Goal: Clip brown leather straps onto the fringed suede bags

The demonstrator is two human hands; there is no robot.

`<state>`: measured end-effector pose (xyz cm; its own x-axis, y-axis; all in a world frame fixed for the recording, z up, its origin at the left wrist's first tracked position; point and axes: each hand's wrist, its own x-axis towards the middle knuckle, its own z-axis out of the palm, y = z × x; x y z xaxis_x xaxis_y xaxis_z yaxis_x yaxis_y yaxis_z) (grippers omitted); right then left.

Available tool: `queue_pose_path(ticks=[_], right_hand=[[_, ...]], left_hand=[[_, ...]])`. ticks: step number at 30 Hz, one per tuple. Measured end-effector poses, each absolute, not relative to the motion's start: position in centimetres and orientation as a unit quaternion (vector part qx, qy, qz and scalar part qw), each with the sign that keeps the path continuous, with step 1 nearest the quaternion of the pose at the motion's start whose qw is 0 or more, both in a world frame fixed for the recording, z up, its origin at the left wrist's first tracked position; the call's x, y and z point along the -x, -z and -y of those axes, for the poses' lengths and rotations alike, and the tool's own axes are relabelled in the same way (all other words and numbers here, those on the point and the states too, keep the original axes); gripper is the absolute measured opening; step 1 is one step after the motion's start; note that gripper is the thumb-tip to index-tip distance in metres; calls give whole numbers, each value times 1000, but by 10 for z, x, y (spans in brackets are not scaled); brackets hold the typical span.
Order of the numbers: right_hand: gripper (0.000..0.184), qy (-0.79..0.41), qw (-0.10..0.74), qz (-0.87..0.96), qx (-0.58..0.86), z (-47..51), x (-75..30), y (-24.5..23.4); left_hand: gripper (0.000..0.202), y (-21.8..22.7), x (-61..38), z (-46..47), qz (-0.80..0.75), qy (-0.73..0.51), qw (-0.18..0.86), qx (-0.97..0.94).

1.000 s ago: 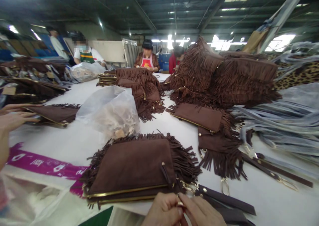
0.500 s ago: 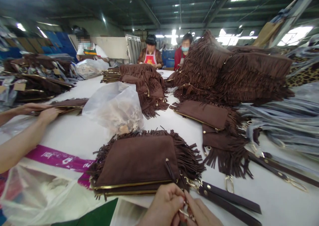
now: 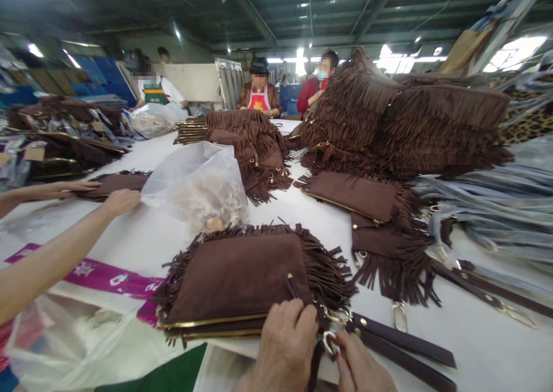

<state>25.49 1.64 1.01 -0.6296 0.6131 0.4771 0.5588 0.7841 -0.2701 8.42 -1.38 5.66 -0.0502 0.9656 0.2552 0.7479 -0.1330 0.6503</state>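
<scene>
A brown fringed clutch bag (image 3: 242, 271) with a gold zip lies stacked on similar ones before me. My left hand (image 3: 287, 337) is closed on its near right corner, the fingers curled over the edge; what lies inside the grip is partly hidden. Beside it, my right hand (image 3: 360, 366) pinches a gold snap hook (image 3: 330, 343) between thumb and finger. A dark strap end (image 3: 317, 360) hangs below the left hand. Just right of the bag, a dark wrist strap (image 3: 401, 343) is attached by gold hardware.
More fringed bags (image 3: 349, 196) lie to the right, with a tall pile (image 3: 415, 121) behind. Wrapped straps (image 3: 488, 207) spread at right. A clear plastic bag (image 3: 199, 178) stands centre-left. At left, a co-worker's arms (image 3: 64, 253) reach over another bag (image 3: 121, 183). Several people sit across the table.
My left hand has risen onto the bag's corner, and my right hand has drawn slightly apart, exposing the gold hook. The co-worker's hands have moved apart along their bag.
</scene>
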Motion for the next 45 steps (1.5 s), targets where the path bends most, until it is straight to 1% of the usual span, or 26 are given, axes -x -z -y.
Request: queue_pose_path(ticks=[1,2,3,5,8,10,14,17,22,24,27,29,32,34,40,45], right_hand=[[24,-34,290,893,343,-17,-256,-10],[23,-22,292,883,368,-17,-257,-11],[23,-15,292,874,388,-16,-257,-11],[23,-15,290,860,420,-13,-256,-11],[23,-44,289,855,428,-13,-255,-15],[22,-68,284,861,417,-17,-256,-21],[20,-93,284,862,409,-28,-258,-34],[18,-106,291,859,408,-29,-253,-40],[16,-124,298,852,413,-28,-239,-38],[14,-104,296,853,417,-30,-233,-35],[17,-66,300,834,459,-35,-222,-30],[18,-43,295,826,478,-40,-214,-29],[21,16,293,822,488,-47,-202,-31],[26,41,306,819,483,-52,-196,-32],[31,29,329,828,454,-60,-186,-32],[28,17,330,833,444,-63,-183,-31]], left_hand=[[25,-56,-82,11,-631,-325,69,-701],[27,-54,-81,8,-629,-305,9,-715],[30,-53,-80,4,-633,-280,-22,-721],[29,-53,-81,-5,-655,-223,-25,-722],[16,-58,-85,-17,-671,-140,3,-728],[10,-62,-87,-23,-674,-108,23,-731],[14,-64,-85,-27,-676,-83,32,-732],[13,-65,-77,-23,-632,-101,12,-768],[12,-76,-62,-12,-586,-243,-41,-772],[16,-75,-61,-10,-594,-246,-100,-760],[23,-65,-64,-11,-588,-216,-197,-754],[20,-55,-67,-13,-584,-205,-224,-753],[8,-48,-67,-17,-588,-196,-234,-749],[6,-49,-65,-20,-587,-201,-231,-749],[15,-57,-59,-24,-596,-232,-181,-748],[19,-59,-57,-27,-596,-251,-171,-743]])
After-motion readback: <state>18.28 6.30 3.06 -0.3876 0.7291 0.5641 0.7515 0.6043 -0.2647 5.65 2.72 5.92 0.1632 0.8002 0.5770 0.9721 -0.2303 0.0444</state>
